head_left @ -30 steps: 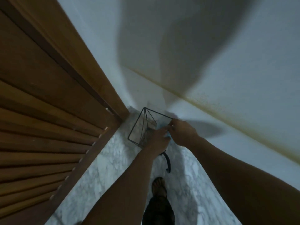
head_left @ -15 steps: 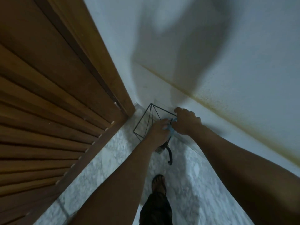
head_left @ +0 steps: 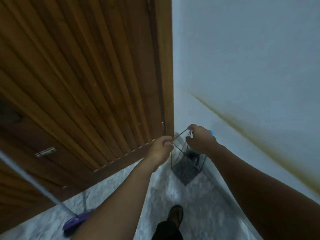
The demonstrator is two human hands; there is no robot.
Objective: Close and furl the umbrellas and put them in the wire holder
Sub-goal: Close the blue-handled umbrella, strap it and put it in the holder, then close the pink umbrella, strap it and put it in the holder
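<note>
the wire holder (head_left: 187,163) has its top rim pinched by left hand (head_left: 160,149) and right hand (head_left: 200,141), fingers curled closed.

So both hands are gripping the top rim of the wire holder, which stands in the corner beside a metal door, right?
Not quite: the door is slatted wood, not metal. The head view shows the left hand and right hand on the wire holder rim.

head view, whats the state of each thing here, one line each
wire holder: gripped at its top rim by both hands, something dark inside
left hand: closed on the holder's rim wire
right hand: closed on the rim, a bit of blue showing behind it
wooden slatted door: shut, latch visible
purple-headed tool with long handle: head on the marble floor, handle slanting up left
</note>
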